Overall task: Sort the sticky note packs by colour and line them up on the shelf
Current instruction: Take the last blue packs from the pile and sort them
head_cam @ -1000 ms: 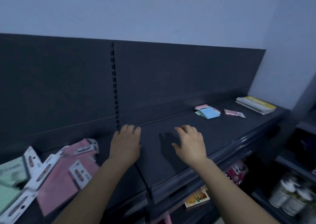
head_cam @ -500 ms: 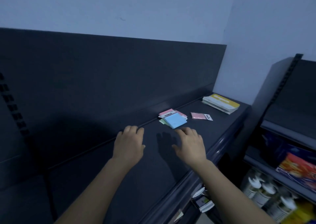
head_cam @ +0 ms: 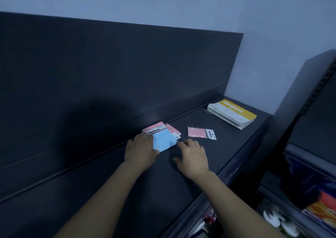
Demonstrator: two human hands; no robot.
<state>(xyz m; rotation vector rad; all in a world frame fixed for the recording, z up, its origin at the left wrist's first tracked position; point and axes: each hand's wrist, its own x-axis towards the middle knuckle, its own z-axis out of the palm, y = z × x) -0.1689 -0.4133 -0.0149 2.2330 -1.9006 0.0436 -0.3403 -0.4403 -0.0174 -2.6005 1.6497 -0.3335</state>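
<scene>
1. The blue pack (head_cam: 163,141) lies on the shelf (head_cam: 109,192), atop pink packs (head_cam: 156,128)
2. Loose-fingered left hand (head_cam: 141,151) rests on its 9 o'clock edge
3. Straight-fingered right hand (head_cam: 193,158) touches its 4 o'clock corner with the tips

On your shelf (head_cam: 109,192) count: one blue pack (head_cam: 164,140); three pink ones, namely a pink pack with a header card (head_cam: 154,128) and a second pink pack (head_cam: 173,130) piled under the blue, plus a lone pink pack (head_cam: 197,132) apart; one stack of yellow-covered booklets (head_cam: 232,113). Two hands show: your left hand (head_cam: 141,151) and right hand (head_cam: 193,157).
</scene>
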